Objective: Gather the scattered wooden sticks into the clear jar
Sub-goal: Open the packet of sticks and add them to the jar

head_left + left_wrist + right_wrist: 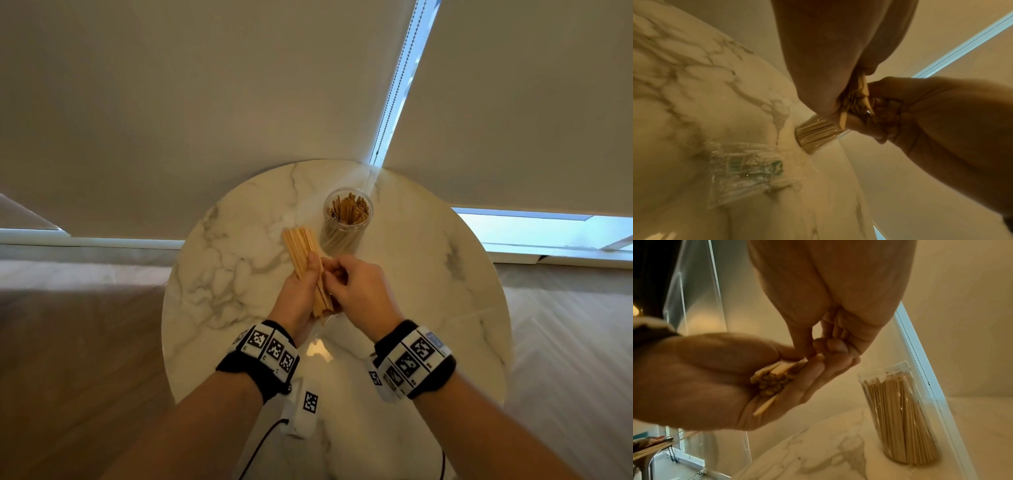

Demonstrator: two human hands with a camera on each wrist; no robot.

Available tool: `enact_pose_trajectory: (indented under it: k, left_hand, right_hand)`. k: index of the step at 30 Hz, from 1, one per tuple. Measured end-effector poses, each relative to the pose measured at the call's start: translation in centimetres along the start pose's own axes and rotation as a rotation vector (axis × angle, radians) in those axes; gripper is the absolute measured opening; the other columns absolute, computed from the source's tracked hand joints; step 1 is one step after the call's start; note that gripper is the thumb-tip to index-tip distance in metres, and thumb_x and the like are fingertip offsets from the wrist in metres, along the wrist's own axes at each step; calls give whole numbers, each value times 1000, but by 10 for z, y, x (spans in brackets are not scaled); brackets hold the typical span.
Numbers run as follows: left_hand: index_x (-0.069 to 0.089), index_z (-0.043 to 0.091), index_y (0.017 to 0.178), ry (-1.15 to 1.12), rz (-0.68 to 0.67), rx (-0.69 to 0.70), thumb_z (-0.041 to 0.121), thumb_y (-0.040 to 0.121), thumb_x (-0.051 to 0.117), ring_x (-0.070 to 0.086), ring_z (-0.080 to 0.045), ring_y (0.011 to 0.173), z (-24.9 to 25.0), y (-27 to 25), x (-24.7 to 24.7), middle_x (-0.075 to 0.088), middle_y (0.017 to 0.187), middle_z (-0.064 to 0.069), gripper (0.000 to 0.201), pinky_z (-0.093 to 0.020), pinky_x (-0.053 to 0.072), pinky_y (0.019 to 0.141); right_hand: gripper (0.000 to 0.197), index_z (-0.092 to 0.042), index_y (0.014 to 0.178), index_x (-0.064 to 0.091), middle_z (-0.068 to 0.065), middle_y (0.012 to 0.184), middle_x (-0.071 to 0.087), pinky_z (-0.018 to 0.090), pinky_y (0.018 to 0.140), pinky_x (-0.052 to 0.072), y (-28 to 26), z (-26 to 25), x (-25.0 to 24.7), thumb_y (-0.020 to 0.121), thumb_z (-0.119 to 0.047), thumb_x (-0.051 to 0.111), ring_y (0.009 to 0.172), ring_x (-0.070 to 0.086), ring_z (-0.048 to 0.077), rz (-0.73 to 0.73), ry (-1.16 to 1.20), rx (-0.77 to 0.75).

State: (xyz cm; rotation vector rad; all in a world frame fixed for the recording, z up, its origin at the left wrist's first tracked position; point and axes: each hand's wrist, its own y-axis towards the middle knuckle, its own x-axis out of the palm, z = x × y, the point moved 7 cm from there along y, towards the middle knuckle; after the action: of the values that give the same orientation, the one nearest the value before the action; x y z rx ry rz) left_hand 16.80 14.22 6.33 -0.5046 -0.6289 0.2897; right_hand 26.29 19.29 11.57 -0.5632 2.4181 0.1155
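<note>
A clear jar (pixel 346 219) (pixel 900 415) (pixel 818 133) stands upright at the far side of the round marble table (pixel 226 274), packed with thin wooden sticks. My left hand (pixel 298 294) (pixel 705 378) grips a bundle of flat wooden sticks (pixel 301 246) (pixel 772 379) (pixel 856 100) just in front of the jar, above the tabletop. The bundle's far ends point up toward the jar. My right hand (pixel 356 287) (pixel 931 123) (pixel 828 305) meets it from the right, thumb and curled fingers pinching sticks at the bundle's side.
A crumpled clear plastic wrapper with green print (pixel 744 170) lies on the table below my hands. Drawn roller blinds (pixel 171 102) hang right behind the table. Floor lies beyond the table's edge on both sides.
</note>
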Motion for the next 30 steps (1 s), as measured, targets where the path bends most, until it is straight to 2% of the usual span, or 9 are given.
enact_pose_trajectory:
  k: [2,5,8,13,17,19,24,27,30]
  left_hand:
    - [62,2,120,43,-23,25,38,107,44,75,-30,94,3,-1,-1,75,102,-19,42,-37,61,67]
    - [58,0,119,70,9,84,31,106,50,74,-23,83,10,0,-12,72,91,-13,34,-34,60,67]
    - [56,0,115,191,155,158,33,105,52,70,-18,70,25,8,-30,62,77,-6,35,-30,58,65]
    - [51,14,103,147,70,147,35,106,50,69,-23,64,34,4,-10,52,63,1,22,-42,55,78]
    - [49,14,107,226,-35,142,34,105,52,74,-26,70,24,-1,10,58,65,-3,21,-48,46,79]
    - [49,16,104,206,-49,146,34,104,54,73,-25,71,27,-1,11,58,66,-1,18,-40,48,70]
    - [51,14,102,292,26,200,35,100,62,43,-11,54,32,0,-11,45,62,6,23,-30,44,58]
    - [55,17,94,449,75,170,41,92,72,38,-10,50,27,2,-32,45,58,9,30,-26,39,49]
    - [57,13,90,589,-19,67,34,89,77,39,-11,45,11,0,-28,48,57,6,29,-25,35,46]
  right_hand:
    - [17,-24,100,72,-10,80,69,35,70,57,-2,-3,5,97,-32,58,72,65,6,-58,-50,-46]
    - [22,-28,108,75,-8,88,65,28,74,53,-7,-9,5,100,-35,56,78,62,7,-99,-105,-132]
    - [27,-25,88,74,-8,78,61,29,67,48,-16,-10,-1,100,-39,55,70,57,8,-50,-79,-199]
    - [34,-14,84,70,1,78,67,37,68,51,-51,-6,56,99,-34,47,67,60,19,-556,-438,-347]
    - [30,-12,95,75,6,86,73,37,68,53,-42,-14,59,97,-27,49,74,65,25,-453,-461,-447]
    - [32,-14,96,75,3,89,71,36,71,53,-44,-13,57,96,-30,46,81,63,22,-441,-470,-469]
    - [34,-16,87,68,1,88,63,36,72,51,-42,8,47,97,-36,43,80,59,19,-488,-506,-283]
    - [38,-17,84,60,-3,76,61,30,66,41,-15,15,2,105,-40,38,70,58,16,-213,-381,-20]
    - [44,-24,107,60,-10,94,64,21,69,45,10,-3,-30,102,-59,34,82,60,5,51,-137,-50]
